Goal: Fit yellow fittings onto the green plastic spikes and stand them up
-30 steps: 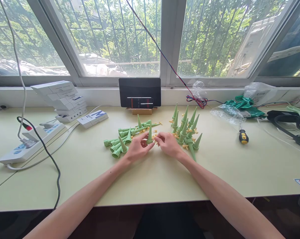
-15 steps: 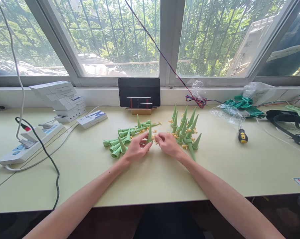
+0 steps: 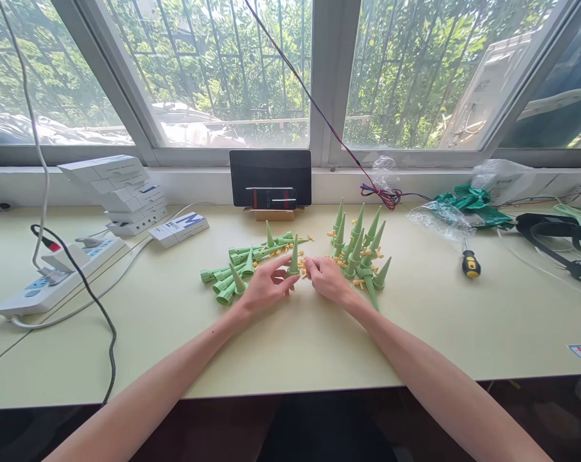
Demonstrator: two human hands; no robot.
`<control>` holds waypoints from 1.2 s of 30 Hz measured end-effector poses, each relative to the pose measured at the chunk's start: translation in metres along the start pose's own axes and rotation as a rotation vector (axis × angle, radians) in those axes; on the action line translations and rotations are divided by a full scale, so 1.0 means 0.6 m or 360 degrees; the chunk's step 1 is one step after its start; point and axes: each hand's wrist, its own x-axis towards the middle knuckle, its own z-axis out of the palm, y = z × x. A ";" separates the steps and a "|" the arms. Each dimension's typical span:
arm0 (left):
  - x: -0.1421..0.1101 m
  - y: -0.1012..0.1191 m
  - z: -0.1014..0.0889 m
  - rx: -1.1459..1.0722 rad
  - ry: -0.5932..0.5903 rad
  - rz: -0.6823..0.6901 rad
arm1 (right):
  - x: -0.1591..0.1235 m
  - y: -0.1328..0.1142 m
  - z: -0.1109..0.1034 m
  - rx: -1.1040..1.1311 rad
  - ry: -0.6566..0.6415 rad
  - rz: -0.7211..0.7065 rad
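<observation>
My left hand pinches the base of an upright green cone spike on the pale green table. My right hand is closed right beside it, fingertips at the cone's base, pinching something small that I cannot make out. Small yellow pieces lie scattered around both hands. To the left lies a pile of green spikes, mostly on their sides. To the right stands a cluster of upright green spikes.
A screwdriver lies at right, with plastic bags and a black strap beyond it. A tablet leans on the sill. White boxes, a power strip and cables occupy the left.
The cone in my left hand has shifted slightly to the right, and my right hand's fingertips have closed in on its base. Little else differs.
</observation>
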 end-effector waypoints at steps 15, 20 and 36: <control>-0.001 0.010 0.010 0.0088 0.0040 -0.0062 | 0.002 0.007 0.007 0.0068 0.0099 -0.0007; -0.001 0.012 0.013 0.0072 0.0029 -0.0049 | 0.000 0.008 0.009 0.0077 0.0102 -0.0048; 0.001 -0.014 0.012 0.0284 0.0127 0.0186 | -0.002 0.003 0.010 0.0431 -0.0070 0.0371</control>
